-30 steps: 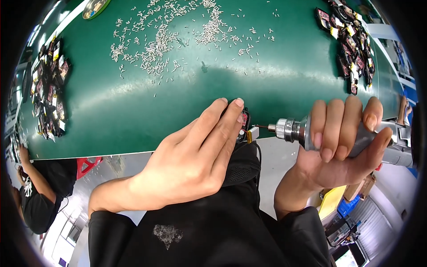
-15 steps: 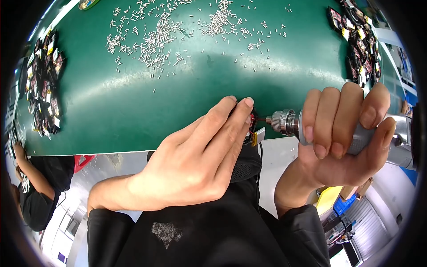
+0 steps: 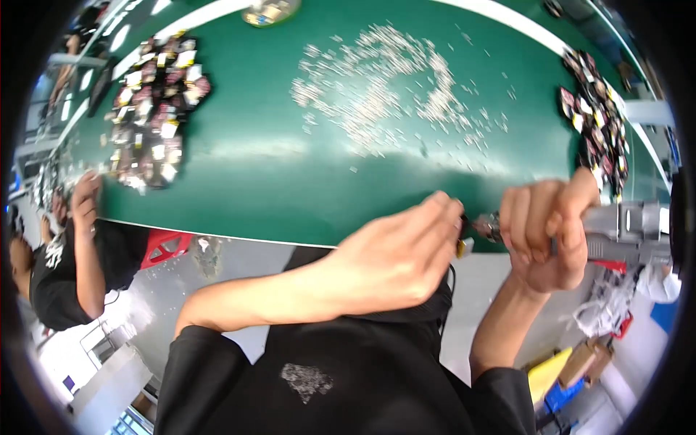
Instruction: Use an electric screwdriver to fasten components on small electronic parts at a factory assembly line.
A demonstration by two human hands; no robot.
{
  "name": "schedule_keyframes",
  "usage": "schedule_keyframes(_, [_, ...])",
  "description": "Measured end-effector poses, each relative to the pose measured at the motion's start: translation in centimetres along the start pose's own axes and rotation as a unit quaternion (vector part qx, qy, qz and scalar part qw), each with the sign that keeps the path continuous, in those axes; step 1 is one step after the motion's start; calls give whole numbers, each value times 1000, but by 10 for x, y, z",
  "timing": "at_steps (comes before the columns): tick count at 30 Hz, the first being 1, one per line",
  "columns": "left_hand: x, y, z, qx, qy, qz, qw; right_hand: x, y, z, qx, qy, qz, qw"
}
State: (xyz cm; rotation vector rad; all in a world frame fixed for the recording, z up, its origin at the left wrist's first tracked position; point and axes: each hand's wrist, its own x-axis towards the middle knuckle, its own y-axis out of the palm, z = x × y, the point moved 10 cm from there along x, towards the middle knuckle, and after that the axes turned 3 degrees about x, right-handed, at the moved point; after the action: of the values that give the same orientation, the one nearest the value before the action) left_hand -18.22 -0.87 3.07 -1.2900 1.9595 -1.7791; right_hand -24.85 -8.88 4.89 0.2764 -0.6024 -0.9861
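Observation:
My left hand (image 3: 395, 254) is closed at the table's front edge. Its fingers pinch a small black electronic module (image 3: 465, 244) with a yellow and white tab, mostly hidden behind the fingertips. To the right, my right hand (image 3: 547, 228) wraps round the grey body of an electric screwdriver (image 3: 627, 232), held level. The silver nose (image 3: 487, 226) of the screwdriver points left at the module, close to it. Blur hides whether the bit touches it. Many small silver screws (image 3: 373, 101) lie scattered on the green table (image 3: 254, 185) beyond my hands.
A heap of black modules (image 3: 156, 109) lies at the left, another heap (image 3: 598, 119) at the right. A round dish (image 3: 270, 12) stands at the far edge. On the left sits a co-worker (image 3: 65, 275), one hand (image 3: 85, 196) at the table, near a red stool (image 3: 165, 246).
The view has swung, so the table's contents appear farther right and the left heap shows more fully. My left fingers have curled from nearly straight into a pinch. The screwdriver still faces the module.

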Motion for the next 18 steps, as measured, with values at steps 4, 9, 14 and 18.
schedule_keyframes(4, [-21, -9, 0, -20, 5, -39, 999, -8, 2, 7, 79, -36, 49, 995])
schedule_keyframes(9, [-77, -82, 80, 6, -219, -62, 974, -24, -19, 27, 186, -101, -42, 977])
schedule_keyframes(14, [-177, -205, 190, 289, -413, -194, 842, -38, -37, -5, 180, -59, -106, 976])
schedule_keyframes(18, [-227, -213, 249, 345, -470, -150, 798, -43, -40, -24, 202, -30, -132, 970])
